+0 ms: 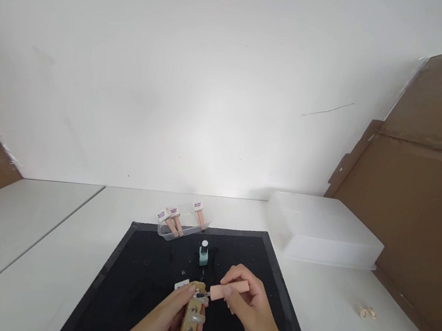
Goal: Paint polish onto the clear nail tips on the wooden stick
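My left hand (170,313) is wrapped around a narrow wooden strip (185,326) that carries several clear nail-like tips on metal studs. Between the fingers of my right hand (247,302) is a pink-handled brush (229,290), its dark tip touching the strip's uppermost clear tip. A small teal bottle (203,256) with a white top stands just beyond the strip on the black mat (147,270). Part of a white label (181,284) shows beside my left fingers.
Behind the mat's back edge, a clear tray (190,230) holds pink sticks with white labels. A white translucent box (327,231) sits at the back right. Small beige rings (367,312) lie on the right. Brown cardboard (420,190) borders the right side.
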Demonstrator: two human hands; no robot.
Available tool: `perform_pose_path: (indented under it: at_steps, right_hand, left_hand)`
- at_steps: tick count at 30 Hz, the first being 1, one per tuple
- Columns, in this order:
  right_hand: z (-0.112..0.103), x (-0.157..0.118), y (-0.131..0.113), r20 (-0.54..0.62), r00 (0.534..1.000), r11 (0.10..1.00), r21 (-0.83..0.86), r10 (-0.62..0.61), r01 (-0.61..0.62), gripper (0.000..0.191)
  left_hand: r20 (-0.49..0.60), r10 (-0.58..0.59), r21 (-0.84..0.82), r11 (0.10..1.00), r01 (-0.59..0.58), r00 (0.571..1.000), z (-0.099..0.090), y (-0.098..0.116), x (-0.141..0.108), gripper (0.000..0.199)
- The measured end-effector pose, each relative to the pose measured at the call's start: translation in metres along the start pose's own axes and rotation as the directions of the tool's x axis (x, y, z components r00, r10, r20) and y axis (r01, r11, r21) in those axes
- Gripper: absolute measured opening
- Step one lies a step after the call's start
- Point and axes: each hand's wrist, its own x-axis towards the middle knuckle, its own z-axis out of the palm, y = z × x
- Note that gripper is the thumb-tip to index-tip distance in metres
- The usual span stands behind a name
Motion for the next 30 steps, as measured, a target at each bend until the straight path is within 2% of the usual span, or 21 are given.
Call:
perform_pose_path:
  at_steps: [7, 15, 26, 30]
  right_hand:
    - [-0.001, 0.001, 0.003, -0.048, 0.998, 0.999, 0.02, -0.028, 0.029, 0.026]
    - [0.001, 0.0, 0.001, 0.022, 1.0, 0.999, 0.035, -0.004, 0.003, 0.022]
    - [-0.002, 0.002, 0.007, -0.061, 0.998, 0.998, 0.063, -0.012, 0.015, 0.016]
    - [-0.003, 0.001, 0.009, -0.03, 0.999, 0.992, 0.117, -0.039, 0.042, 0.018]
  left_hand:
    - [0.013, 0.022, -0.028, 0.999, -0.021, 1.0, -0.004, -0.006, 0.001, 0.05]
    - [0.027, 0.018, -0.007, 1.0, -0.018, 0.999, 0.0, -0.001, 0.001, 0.049]
    - [0.003, 0.016, -0.007, 1.0, -0.016, 1.0, -0.005, -0.005, 0.0, 0.053]
    - [0.025, 0.02, 0.001, 1.0, -0.02, 0.999, -0.004, -0.004, 0.002, 0.054]
